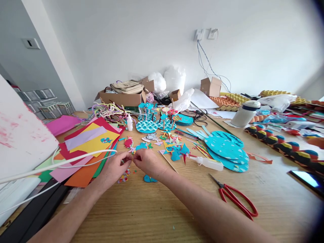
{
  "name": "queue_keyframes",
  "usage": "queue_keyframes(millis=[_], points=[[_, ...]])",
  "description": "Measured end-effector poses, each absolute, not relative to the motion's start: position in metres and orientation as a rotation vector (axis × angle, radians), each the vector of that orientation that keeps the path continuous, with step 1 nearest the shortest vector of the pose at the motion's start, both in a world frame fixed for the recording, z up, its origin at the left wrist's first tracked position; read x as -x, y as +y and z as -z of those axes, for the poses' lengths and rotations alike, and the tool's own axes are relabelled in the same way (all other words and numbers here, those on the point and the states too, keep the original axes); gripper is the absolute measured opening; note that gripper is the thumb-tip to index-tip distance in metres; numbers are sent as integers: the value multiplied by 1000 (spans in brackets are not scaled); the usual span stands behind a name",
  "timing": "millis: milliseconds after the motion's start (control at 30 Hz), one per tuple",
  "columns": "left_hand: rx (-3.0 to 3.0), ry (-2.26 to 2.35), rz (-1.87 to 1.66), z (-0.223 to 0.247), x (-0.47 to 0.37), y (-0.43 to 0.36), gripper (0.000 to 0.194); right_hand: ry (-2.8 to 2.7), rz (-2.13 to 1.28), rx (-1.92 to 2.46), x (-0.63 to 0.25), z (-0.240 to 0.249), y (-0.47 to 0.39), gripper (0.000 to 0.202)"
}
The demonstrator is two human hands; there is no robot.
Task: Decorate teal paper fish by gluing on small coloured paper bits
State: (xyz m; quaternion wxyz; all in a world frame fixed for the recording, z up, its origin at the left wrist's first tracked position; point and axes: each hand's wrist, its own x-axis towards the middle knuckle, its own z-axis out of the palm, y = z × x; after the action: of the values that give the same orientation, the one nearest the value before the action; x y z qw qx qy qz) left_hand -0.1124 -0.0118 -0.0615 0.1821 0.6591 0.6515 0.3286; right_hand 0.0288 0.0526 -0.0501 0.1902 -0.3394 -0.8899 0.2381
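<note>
My left hand [115, 167] and my right hand [150, 162] meet fingertip to fingertip over the wooden table, both pinched closed. Whatever lies between the fingers is too small to make out. Just below them are small coloured paper dots [123, 178] and a blue paper fish [150, 179], partly covered by my right wrist. Beyond the fingers lie a red paper cutout [128, 142], a blue cutout [141, 146] and several coloured paper scraps [176, 150]. A thin wooden stick [170, 162] slants beside my right hand.
Red-handled scissors [239, 201] and a glue bottle [210, 164] lie to the right, near blue paper discs [225, 148]. Coloured paper sheets [83, 168] and a white cable [76, 156] are on the left. Blue wavy stands [146, 126] and another glue bottle [130, 123] stand behind.
</note>
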Motion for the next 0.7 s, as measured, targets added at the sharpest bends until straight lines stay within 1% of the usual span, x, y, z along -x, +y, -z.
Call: queue_keyframes(millis=[233, 367, 500, 600, 700], points=[[-1841, 1862, -979, 66, 114, -9, 9, -2527, -708, 956, -28, 50, 54, 13], [-1880, 1853, -955, 65, 112, -10, 13, -2529, -708, 952, -31, 49, 53, 14], [-2040, 1887, -899, 60, 108, -13, 12, -2517, -720, 934, -32, 49, 51, 14], [-2113, 1890, -914, 58, 106, -14, 12, -2486, -780, 929, -33, 49, 51, 14], [-2182, 1853, -959, 58, 106, -15, 12, -2419, -921, 958, -35, 47, 51, 11]])
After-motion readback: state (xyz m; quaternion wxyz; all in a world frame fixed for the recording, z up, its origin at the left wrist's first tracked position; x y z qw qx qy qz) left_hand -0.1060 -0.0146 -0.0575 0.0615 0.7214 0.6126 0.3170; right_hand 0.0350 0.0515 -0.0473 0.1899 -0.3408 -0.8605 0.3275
